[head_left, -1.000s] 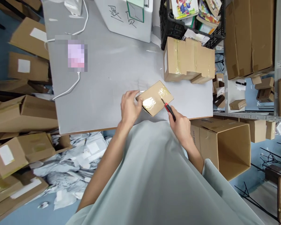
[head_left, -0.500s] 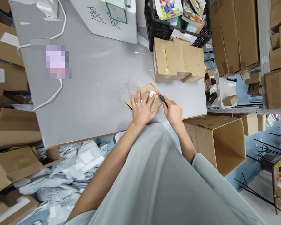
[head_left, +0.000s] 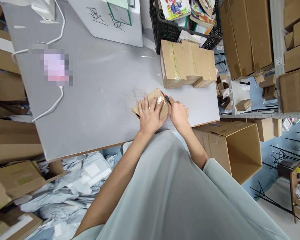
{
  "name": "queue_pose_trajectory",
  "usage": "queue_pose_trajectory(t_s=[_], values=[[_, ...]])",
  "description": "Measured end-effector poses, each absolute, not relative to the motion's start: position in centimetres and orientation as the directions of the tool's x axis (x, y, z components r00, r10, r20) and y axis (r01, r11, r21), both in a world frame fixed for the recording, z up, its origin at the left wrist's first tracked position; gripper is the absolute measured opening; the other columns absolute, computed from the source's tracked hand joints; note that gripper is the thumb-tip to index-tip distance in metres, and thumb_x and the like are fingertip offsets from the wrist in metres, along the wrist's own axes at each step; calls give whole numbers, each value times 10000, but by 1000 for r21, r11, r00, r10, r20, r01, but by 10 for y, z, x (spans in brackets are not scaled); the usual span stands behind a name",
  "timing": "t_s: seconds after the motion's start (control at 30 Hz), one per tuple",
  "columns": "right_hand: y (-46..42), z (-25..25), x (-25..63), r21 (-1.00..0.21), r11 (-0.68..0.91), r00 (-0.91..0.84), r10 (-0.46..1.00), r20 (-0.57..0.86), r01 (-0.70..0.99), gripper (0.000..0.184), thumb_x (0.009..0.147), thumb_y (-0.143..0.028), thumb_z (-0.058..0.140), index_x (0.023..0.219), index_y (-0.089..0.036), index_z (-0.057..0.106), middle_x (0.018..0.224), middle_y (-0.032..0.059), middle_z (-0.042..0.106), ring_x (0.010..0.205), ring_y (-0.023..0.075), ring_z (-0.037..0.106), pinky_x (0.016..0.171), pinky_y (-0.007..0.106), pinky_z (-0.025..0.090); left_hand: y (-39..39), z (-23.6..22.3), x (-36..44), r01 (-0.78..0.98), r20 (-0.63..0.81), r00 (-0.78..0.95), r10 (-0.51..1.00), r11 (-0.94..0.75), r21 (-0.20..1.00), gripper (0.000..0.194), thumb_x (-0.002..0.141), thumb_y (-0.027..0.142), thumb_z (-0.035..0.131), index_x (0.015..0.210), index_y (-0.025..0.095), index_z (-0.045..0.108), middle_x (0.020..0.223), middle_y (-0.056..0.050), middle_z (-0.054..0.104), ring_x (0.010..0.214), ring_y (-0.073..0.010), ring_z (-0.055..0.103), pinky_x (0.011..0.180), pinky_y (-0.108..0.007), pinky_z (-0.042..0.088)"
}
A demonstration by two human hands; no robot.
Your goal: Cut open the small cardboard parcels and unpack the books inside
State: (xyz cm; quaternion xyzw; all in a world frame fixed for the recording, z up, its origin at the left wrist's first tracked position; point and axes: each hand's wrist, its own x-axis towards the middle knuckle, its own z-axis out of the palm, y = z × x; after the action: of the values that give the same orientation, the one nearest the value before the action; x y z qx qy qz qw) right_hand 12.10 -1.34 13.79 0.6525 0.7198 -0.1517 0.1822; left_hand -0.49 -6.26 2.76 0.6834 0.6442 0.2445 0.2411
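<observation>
A small brown cardboard box [head_left: 153, 95] with shiny tape on top lies at an angle near the table's front edge. My left hand [head_left: 150, 115] rests flat on it, fingers spread across the top. At the box's right edge, my right hand [head_left: 178, 112] is closed around a black utility knife [head_left: 167, 99] with a red part near its tip. The knife's front end meets the box's taped right side; its blade is too small to make out. Most of the handle is hidden in my fingers.
Three taped cartons [head_left: 187, 63] stand behind on the grey table [head_left: 90, 110]. A black crate [head_left: 165, 31] of books and a white box [head_left: 115, 28] are at the back. An open carton [head_left: 227, 146] sits right, below table height. A white cable [head_left: 48, 108] lies left.
My right hand has moved slightly left and up with the utility knife, closer against the box's right edge. My left hand stays on the box. The whole view has shifted a little.
</observation>
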Motion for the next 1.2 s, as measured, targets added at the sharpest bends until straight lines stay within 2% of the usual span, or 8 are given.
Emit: queue_pose_trajectory(t_s=[0.17, 0.5, 0.73, 0.93, 1.07, 1.2], values=[[-18, 154, 127, 39, 107, -74, 863, -500, 993, 469, 1193, -290, 322, 1619, -240, 512, 1289, 177, 778, 1179, 303, 762, 1025, 426, 563, -64, 27, -4, 757, 27, 94, 995, -89, 648, 722, 991, 547, 670, 1652, 270, 584, 1802, -121, 434, 1738, -475, 179, 1388, -733, 27], [-42, 161, 149, 123, 81, -5, 853, -522, 989, 450, 1186, -285, 362, 1602, -241, 527, 1242, 173, 790, 1152, 298, 774, 988, 394, 560, -68, 28, -1, 766, 21, 128, 992, -112, 633, 726, 974, 532, 691, 1646, 283, 580, 1806, -113, 429, 1745, -465, 156, 1389, -735, 18], [-47, 173, 148, 28, 45, -27, 884, -467, 999, 534, 1206, -362, 330, 1727, -301, 431, 1274, 158, 786, 1114, 300, 787, 1000, 406, 562, -68, 30, -3, 790, 4, 122, 993, -100, 605, 733, 959, 549, 699, 1639, 296, 597, 1800, -99, 443, 1738, -461, 188, 1395, -710, 38], [-26, 148, 143, -42, 79, -90, 874, -478, 996, 533, 1206, -366, 361, 1732, -300, 423, 1329, 160, 781, 1166, 283, 780, 1001, 382, 565, -69, 29, -4, 811, 17, 127, 992, -114, 573, 735, 966, 543, 692, 1642, 270, 599, 1798, -117, 442, 1729, -476, 211, 1390, -710, 68], [-27, 138, 146, -49, 32, -52, 874, -483, 998, 485, 1199, -340, 390, 1665, -261, 498, 1270, 168, 796, 1147, 278, 789, 986, 367, 568, -69, 27, -4, 813, 7, 133, 991, -114, 572, 722, 965, 537, 702, 1634, 281, 606, 1796, -118, 446, 1728, -477, 214, 1389, -712, 70], [-42, 145, 161, 12, -10, 15, 852, -524, 1000, 406, 1171, -248, 425, 1526, -204, 619, 1215, 188, 807, 1166, 280, 789, 981, 355, 562, -70, 30, -3, 814, -1, 132, 991, -108, 571, 712, 968, 550, 704, 1616, 266, 622, 1784, -132, 461, 1721, -487, 226, 1383, -723, 82]])
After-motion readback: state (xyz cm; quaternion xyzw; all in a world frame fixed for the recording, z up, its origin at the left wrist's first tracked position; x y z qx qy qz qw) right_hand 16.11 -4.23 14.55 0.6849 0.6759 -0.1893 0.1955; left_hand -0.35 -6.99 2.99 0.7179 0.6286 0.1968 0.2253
